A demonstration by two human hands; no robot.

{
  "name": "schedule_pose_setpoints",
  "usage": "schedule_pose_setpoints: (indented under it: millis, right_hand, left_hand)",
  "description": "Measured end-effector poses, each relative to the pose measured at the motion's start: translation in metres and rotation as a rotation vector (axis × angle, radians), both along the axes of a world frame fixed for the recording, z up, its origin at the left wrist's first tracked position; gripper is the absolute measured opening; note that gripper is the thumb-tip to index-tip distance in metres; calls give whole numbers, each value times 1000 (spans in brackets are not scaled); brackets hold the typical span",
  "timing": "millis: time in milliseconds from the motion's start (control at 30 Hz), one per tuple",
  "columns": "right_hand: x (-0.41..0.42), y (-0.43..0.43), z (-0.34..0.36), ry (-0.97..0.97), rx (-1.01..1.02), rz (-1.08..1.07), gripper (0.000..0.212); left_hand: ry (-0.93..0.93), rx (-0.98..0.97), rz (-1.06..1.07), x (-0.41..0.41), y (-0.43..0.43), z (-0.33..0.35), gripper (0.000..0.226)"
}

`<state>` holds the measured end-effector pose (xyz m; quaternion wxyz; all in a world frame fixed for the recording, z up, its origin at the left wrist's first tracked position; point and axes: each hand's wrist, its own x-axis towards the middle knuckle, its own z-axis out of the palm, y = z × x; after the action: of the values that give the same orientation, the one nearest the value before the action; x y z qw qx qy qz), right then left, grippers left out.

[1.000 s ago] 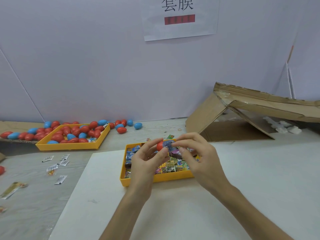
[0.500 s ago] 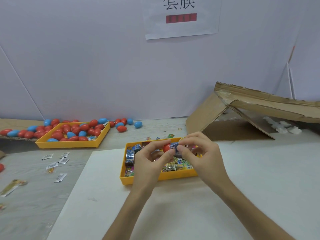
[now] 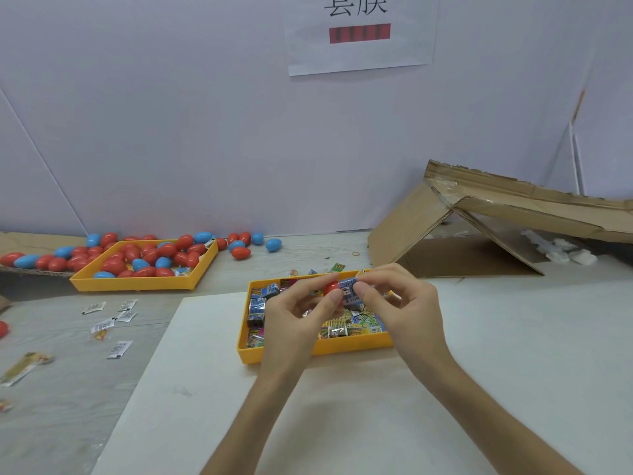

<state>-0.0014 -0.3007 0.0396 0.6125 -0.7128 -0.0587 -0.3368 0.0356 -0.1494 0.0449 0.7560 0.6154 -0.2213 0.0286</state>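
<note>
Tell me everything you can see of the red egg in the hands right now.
The red egg looks like smooth, glossy plastic; only its rounded end shows. The left hand pinches it between thumb and fingers, above the near yellow tray. A blue printed film sleeve, pinched by the right hand, covers its right part.

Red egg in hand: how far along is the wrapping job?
Done: I can see no finished wrapped egg set aside. In hand: the left hand pinches a red egg and the right hand pinches a blue printed wrapper at its end, above the near yellow tray of wrappers. Left: many bare eggs in and around the far yellow tray. Probably early.
</note>
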Motion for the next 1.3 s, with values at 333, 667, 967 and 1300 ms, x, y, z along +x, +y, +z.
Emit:
schedule_pose_setpoints:
  millis: [333,667,967,1300]
  right_hand:
    - [-1,3,3,9,-71,-36,14]
    - [-2,2,2,-11,-89,4,31]
    - [1,3,-1,51,-71,51,42]
    - [0,3,-1,50,-85,68,27]
  left_hand:
    - [-2,30,26,2,1,-2,23]
    - [261,-207,-128,3,4,3,17]
    - [315,-242,-200,2,5,3,21]
    - [387,-262,-277,7,7,1,25]
